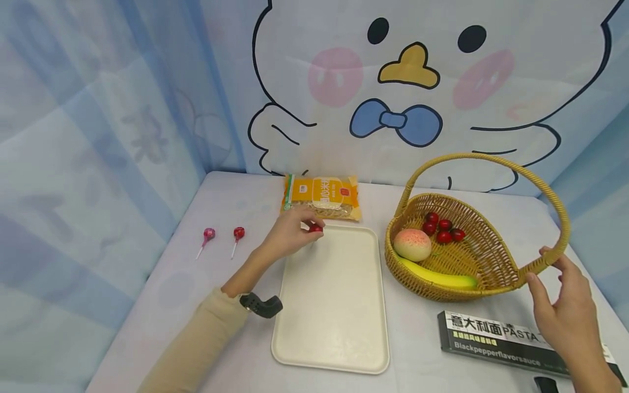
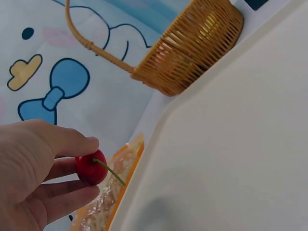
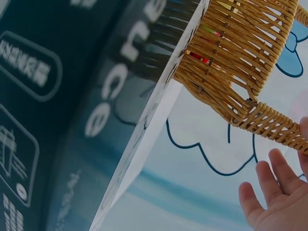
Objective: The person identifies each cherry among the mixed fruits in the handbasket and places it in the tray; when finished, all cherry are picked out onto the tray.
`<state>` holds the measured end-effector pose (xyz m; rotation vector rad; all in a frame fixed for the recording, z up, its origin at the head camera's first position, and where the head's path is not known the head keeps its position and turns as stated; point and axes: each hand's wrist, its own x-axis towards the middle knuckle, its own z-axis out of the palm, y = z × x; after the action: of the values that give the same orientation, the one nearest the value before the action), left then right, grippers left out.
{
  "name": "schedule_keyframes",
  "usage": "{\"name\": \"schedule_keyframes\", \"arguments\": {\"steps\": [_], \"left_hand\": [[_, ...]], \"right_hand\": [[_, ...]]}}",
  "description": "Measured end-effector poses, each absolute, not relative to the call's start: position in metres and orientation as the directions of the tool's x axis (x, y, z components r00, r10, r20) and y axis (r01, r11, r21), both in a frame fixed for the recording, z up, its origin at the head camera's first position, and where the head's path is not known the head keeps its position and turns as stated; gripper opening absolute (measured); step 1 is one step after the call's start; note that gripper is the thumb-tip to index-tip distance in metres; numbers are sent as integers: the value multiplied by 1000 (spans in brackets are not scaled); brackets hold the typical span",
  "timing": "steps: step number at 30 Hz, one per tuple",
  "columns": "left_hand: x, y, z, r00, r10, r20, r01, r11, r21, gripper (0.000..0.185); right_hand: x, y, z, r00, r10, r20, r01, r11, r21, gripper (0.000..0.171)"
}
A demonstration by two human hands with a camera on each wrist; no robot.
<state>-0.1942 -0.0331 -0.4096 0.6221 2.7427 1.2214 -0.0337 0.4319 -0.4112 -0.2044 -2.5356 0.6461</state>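
Left hand (image 1: 296, 232) pinches a cherry (image 2: 90, 169), thumb against fingers; a loose pinch on smooth skin could drop it, rolling, onto the tray (image 1: 334, 305) below them. Right hand (image 1: 570, 308) pinches the basket handle (image 1: 563, 218); uneven pull might tip the basket (image 1: 423, 289) left of its fingers.

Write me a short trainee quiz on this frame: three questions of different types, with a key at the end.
1. What does the left hand pinch?
(a) a peach
(b) a cherry
(c) a pasta box

2. True or false: the right hand is at the handle of the basket.

3. How many lollipops lie to the left of the tray?

Key: 1. b; 2. True; 3. Two
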Motion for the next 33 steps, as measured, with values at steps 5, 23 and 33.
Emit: {"name": "schedule_keyframes", "arguments": {"steps": [5,23,33], "left_hand": [[-197,-38,-421,-915,397,71,331,639,694,17],[-205,-36,-446,-904,427,24,346,697,627,17],[-203,-34,-435,-912,411,7,337,737,586,21]], "right_hand": [[-34,432,-411,-859,267,436,25,874,-485,60],[-33,432,-413,-867,287,409,53,867,-495,59],[-34,435,-413,-868,269,418,28,866,-499,58]]}}
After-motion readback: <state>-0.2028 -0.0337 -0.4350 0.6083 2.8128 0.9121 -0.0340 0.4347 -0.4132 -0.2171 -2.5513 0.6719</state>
